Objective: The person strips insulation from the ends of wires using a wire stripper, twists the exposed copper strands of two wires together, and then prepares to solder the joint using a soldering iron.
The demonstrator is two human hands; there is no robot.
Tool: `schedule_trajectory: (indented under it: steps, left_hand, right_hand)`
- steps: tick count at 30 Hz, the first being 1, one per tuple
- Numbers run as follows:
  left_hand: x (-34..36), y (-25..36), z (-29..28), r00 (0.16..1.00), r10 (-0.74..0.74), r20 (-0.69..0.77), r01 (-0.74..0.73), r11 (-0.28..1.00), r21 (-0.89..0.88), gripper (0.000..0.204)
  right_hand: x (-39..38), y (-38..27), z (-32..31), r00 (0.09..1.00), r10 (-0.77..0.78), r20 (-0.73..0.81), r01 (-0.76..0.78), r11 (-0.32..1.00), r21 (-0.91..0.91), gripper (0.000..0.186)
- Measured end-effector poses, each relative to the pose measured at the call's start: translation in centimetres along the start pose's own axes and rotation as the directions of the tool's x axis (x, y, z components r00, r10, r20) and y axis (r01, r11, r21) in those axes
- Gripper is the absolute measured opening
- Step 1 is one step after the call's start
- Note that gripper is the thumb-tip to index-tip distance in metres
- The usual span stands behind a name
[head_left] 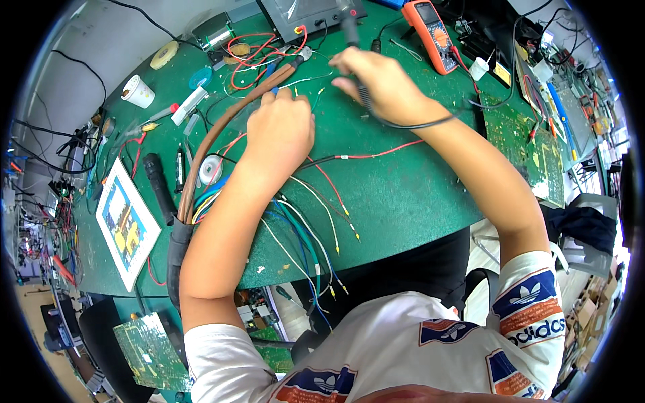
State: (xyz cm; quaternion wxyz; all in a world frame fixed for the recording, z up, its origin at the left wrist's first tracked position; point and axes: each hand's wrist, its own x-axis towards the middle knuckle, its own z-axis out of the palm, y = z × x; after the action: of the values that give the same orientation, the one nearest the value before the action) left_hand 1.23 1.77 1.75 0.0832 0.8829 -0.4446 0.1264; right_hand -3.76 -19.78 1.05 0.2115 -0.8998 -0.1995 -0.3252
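Observation:
My left hand (281,131) is closed over thin wires (318,99) on the green bench, and its fingertips are mostly hidden. A bit of blue shows at its knuckles. My right hand (386,87) grips a black corded tool (349,32), blurred by motion, whose cord (416,125) loops beneath the wrist. Thick brown cables (222,124) with a metal lug (304,54) curve past the left hand. They come out of a black sheath (180,248), along with a bundle of coloured wires (295,215) with small metal ends that fans out under my left forearm.
An orange multimeter (435,37) stands at the far right, near a dark instrument box (312,17). Left lie a paper cup (138,91), a torch (157,185), a white spool (210,169) and a white-framed picture (127,225). Circuit boards (524,144) lie right.

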Motion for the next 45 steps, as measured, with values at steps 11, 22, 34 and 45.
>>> schedule_trajectory:
  steps: [11, 22, 34, 45]
  left_hand:
    - [-0.4, -0.2, 0.1, 1.0, 0.014, -0.023, -0.013, 0.999, 0.039, 0.02]
    - [0.0, -0.5, -0.3, 0.999, 0.032, -0.001, -0.032, 0.998, 0.059, 0.022]
    - [0.7, -0.5, 0.1, 0.992, 0.034, -0.124, -0.081, 0.916, -0.393, 0.017]
    - [1.8, -0.1, -0.1, 0.955, 0.084, -0.283, -0.231, 0.811, -0.537, 0.016]
  right_hand:
    - [3.1, 4.5, 4.7, 0.897, -0.29, 0.333, 0.363, 0.914, -0.181, 0.023]
    - [2.6, 3.0, -0.5, 0.942, -0.333, 0.044, 0.334, 0.913, -0.232, 0.025]
    - [0.3, 0.4, -4.0, 0.98, -0.181, -0.089, 0.179, 0.983, -0.027, 0.025]
    - [1.1, 5.7, -5.3, 0.951, 0.139, -0.277, -0.152, 0.988, -0.026, 0.013]
